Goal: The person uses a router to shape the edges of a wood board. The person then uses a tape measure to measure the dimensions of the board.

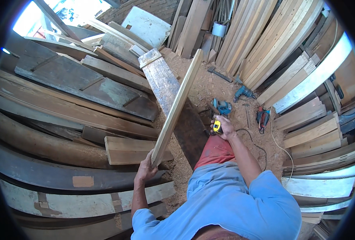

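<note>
The left hand (146,168) is closed around the near end of a long wooden plank (176,112), its fingers along the lower edge. The right hand (225,129) is wrapped around a yellow tape measure (217,127), just above the person's red shorts (215,151). The plank slants up and away, crossing over a long, low bench (189,134); whether they touch, I cannot tell. Its far end stands out past the bench's right edge, above the shavings-strewn floor (207,90).

Close to the left hand lies a short board (135,150), and stacked boards (73,114) hem in that whole side. On the right the floor makes a wider strip, shared by a hammer (220,75), a blue sander (222,106), a drill (243,94), a red tool (262,119) and a black cord (261,150). Leaning timber (281,44) edges the far right.
</note>
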`<action>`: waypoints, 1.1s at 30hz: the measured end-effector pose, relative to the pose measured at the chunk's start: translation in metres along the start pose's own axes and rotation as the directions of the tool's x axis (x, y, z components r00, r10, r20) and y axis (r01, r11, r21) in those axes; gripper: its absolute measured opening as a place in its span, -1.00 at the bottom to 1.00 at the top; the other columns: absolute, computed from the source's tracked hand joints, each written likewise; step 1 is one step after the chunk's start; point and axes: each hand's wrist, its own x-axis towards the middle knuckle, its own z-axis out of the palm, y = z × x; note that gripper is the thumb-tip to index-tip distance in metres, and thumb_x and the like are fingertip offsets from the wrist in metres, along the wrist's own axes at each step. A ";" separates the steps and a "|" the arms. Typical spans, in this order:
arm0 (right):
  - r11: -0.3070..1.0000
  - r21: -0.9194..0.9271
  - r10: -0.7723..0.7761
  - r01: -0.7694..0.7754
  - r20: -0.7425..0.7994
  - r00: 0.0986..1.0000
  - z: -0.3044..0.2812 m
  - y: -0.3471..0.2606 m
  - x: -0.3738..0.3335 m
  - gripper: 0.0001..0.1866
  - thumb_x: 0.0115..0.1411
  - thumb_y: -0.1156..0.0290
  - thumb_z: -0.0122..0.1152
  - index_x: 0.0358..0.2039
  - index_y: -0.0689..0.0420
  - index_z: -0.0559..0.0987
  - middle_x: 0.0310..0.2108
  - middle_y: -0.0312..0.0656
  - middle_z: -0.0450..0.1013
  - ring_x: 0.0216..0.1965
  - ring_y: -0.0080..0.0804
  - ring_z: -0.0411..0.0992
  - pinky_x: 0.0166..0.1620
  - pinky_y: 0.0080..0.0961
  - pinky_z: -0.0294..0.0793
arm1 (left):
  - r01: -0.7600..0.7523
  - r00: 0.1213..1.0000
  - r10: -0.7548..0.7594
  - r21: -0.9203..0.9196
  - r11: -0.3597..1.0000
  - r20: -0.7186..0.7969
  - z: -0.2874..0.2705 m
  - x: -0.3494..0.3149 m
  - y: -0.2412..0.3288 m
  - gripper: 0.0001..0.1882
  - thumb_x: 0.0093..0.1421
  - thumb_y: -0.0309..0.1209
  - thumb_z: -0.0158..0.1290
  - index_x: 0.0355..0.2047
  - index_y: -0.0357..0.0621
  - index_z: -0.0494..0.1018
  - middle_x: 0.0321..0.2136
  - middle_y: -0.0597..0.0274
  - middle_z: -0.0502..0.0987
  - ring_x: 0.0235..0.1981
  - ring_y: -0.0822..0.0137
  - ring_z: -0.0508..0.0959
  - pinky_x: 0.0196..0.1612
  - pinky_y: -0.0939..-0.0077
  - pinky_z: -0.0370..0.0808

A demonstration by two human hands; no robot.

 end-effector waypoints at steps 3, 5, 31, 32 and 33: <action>1.000 0.008 -0.020 0.020 0.000 1.000 -0.008 0.000 0.004 -0.65 0.34 0.17 0.24 0.04 0.06 0.47 -0.26 -0.14 0.55 -0.35 -0.28 0.59 -0.36 -0.19 0.68 | -0.026 1.000 0.026 -0.019 0.999 0.007 -0.002 0.005 -0.005 -0.09 0.03 -0.55 0.11 0.43 -0.01 0.09 -0.05 -0.32 0.57 0.07 -0.30 0.54 0.12 0.13 0.50; 1.000 -0.010 -0.015 0.015 -0.012 1.000 -0.005 0.003 0.004 -0.63 0.35 0.17 0.23 0.06 0.07 0.47 -0.25 -0.13 0.55 -0.34 -0.27 0.60 -0.35 -0.18 0.68 | -0.025 1.000 0.025 -0.016 1.000 0.007 -0.005 0.006 -0.013 -0.09 0.02 -0.55 0.13 0.43 -0.02 0.10 -0.03 -0.32 0.56 0.09 -0.29 0.54 0.13 0.14 0.49; 1.000 -0.014 -0.009 0.008 -0.040 0.999 0.000 -0.003 0.000 -0.65 0.34 0.18 0.21 0.05 0.04 0.46 -0.25 -0.15 0.57 -0.33 -0.29 0.60 -0.33 -0.14 0.68 | 0.157 0.984 -0.170 -0.213 0.964 -0.047 0.049 0.048 0.034 -0.28 0.04 -0.32 0.14 0.24 -0.23 0.27 -0.08 -0.25 0.60 0.02 -0.09 0.62 0.10 0.15 0.52; 1.000 -0.008 -0.013 0.013 -0.037 0.999 -0.001 -0.005 -0.001 -0.65 0.35 0.18 0.21 0.04 0.04 0.47 -0.25 -0.15 0.57 -0.33 -0.29 0.60 -0.32 -0.13 0.68 | 0.164 0.980 -0.189 -0.291 0.942 -0.059 0.051 0.047 0.034 -0.30 0.05 -0.34 0.13 0.23 -0.23 0.27 -0.08 -0.22 0.60 0.02 -0.05 0.63 0.10 0.18 0.52; 1.000 -0.004 -0.012 0.012 -0.030 0.999 -0.002 -0.006 -0.002 -0.66 0.35 0.18 0.21 0.04 0.04 0.47 -0.25 -0.15 0.57 -0.32 -0.28 0.60 -0.32 -0.13 0.68 | 0.061 0.986 -0.111 -0.356 0.933 -0.122 0.054 0.046 0.032 -0.34 0.07 -0.39 0.11 0.22 -0.24 0.29 -0.08 -0.13 0.60 0.03 0.06 0.62 0.10 0.26 0.51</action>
